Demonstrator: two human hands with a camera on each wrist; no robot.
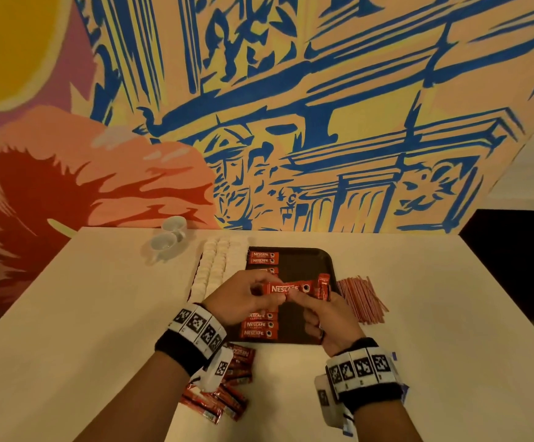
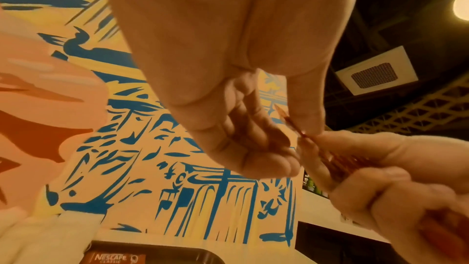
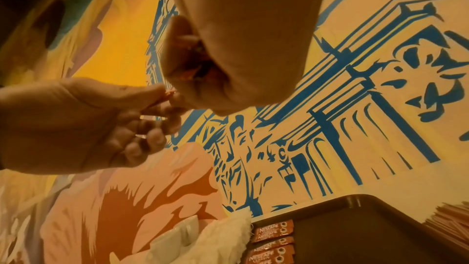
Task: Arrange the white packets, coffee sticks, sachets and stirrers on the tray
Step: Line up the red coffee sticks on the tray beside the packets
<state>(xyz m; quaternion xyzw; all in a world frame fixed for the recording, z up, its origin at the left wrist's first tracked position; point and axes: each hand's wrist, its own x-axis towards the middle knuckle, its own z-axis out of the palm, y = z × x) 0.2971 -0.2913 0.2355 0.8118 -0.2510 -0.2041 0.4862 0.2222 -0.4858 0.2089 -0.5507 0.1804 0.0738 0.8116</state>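
A dark tray lies mid-table with a column of red coffee sticks along its left part. Rows of white packets fill its left edge. Above the tray, my left hand pinches the left end of one coffee stick. My right hand pinches the same stick's other end and grips a small bunch of further sticks upright. In the left wrist view the stick shows edge-on between the thumbs. Red stirrers are heaped on the table right of the tray.
Loose red sachets are scattered on the table under my left wrist. Two white cups stand at the back left near the painted wall. The tray's right half is bare. The table's edge runs diagonally at left.
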